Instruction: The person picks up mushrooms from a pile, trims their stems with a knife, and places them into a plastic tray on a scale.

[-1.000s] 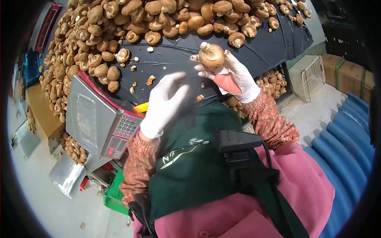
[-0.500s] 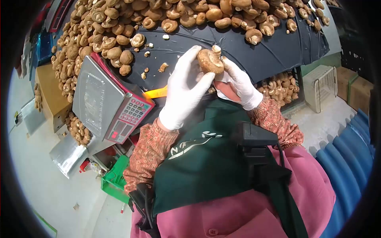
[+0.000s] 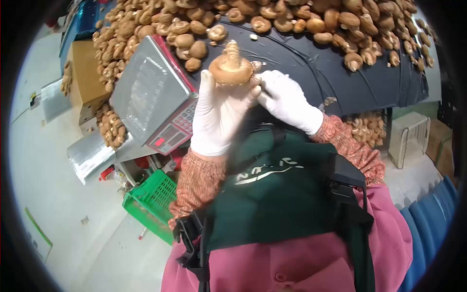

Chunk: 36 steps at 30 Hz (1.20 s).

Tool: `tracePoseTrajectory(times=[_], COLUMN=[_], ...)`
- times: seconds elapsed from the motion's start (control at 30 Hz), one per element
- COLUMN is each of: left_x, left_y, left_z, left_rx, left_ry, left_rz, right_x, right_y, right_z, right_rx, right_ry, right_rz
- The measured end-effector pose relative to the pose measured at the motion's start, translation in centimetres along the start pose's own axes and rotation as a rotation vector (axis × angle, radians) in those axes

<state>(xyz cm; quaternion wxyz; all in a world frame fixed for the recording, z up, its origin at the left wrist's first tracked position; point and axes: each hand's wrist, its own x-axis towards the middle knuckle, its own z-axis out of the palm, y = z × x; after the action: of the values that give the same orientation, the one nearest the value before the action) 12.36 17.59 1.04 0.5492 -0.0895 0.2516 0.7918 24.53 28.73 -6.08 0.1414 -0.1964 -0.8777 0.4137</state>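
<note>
Head view: the left hand (image 3: 216, 117), left of the frame's centre, is closed around a single mushroom (image 3: 231, 73), thumb on the cap's left edge and fingers at its right side, the palm turned up towards the camera. The mushroom sits at the upper end of that grip, beyond the palm, its stem standing clear of the glove and pointing to the top of the frame, with a slight tilt. The stem's long axis thus runs roughly in line with the left forearm, and the cap lies crosswise below it.

The right hand (image 3: 289, 102) is just to the right and a little lower, its grip curled inwards beside the left fingertips; whether it touches the cap or pinches anything cannot be told. The left is the nearer hand, being the one that bears the mushroom.

The cap is tan-brown, broad and rounded at the rim, paler towards the stem, which is thick, cream-coloured and ridged.

Farther out, the dark-covered surface (image 3: 360, 82) carries heaped mushrooms (image 3: 335, 19) along the top of the frame, and a scale (image 3: 148, 95) stands at left.
</note>
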Motion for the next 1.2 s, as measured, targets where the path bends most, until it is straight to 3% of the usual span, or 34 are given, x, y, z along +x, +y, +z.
tracePoseTrajectory(times=[0.03,0.1,0.13,0.23,0.37,0.5,0.67,0.73,0.77,0.9,0.97,1.03,1.2], left_x=[-0.2,-1.0,-1.3,-1.9,-2.4,-3.1,-3.2,-3.2,-3.2,-3.3,-3.4,-3.5,-3.4], left_y=[0.8,1.1,1.2,1.5,1.8,2.4,2.2,1.8,1.6,0.5,-0.2,-0.5,-1.2], left_z=[-0.6,-1.0,-1.2,-1.2,-1.5,-1.2,-1.1,-0.8,-0.7,1.0,2.0,2.1,2.4], left_rx=[-0.264,-0.35,-0.402,-0.436,-0.483,-0.614,-0.69,-0.445,-0.321,0.418,0.658,0.751,0.996], left_ry=[-0.061,-0.072,-0.093,-0.126,-0.142,-0.022,0.086,0.08,0.074,0.095,0.14,0.162,0.147], left_rz=[-0.08,-0.082,-0.094,-0.079,-0.051,-0.066,-0.054,0.008,0.034,0.256,0.366,0.422,0.5], right_x=[0.3,0.9,1.0,0.8,0.5,-1.9,-3.0,-2.8,-2.7,-1.5,-1.7,-1.3,-1.0], right_y=[-0.7,-1.2,-0.3,0.7,1.1,1.2,2.1,2.0,1.5,-0.2,-0.4,-1.0,-2.0], right_z=[0.7,2.4,4.0,6.1,4.9,0.0,-5.2,-6.7,-7.1,-8.0,-7.3,-6.9,-6.1], right_rx=[-0.007,-0.16,-0.112,-0.15,-0.363,-0.383,0.043,0.303,0.37,0.169,0.225,0.069,0.097], right_ry=[-0.08,-0.174,-0.124,-0.104,-0.375,-0.26,-0.132,-0.091,-0.038,0.02,0.015,0.065,-0.003], right_rz=[-0.086,-0.227,-0.347,-0.315,-0.271,-0.069,0.349,0.429,0.363,0.054,0.03,-0.076,-0.073])
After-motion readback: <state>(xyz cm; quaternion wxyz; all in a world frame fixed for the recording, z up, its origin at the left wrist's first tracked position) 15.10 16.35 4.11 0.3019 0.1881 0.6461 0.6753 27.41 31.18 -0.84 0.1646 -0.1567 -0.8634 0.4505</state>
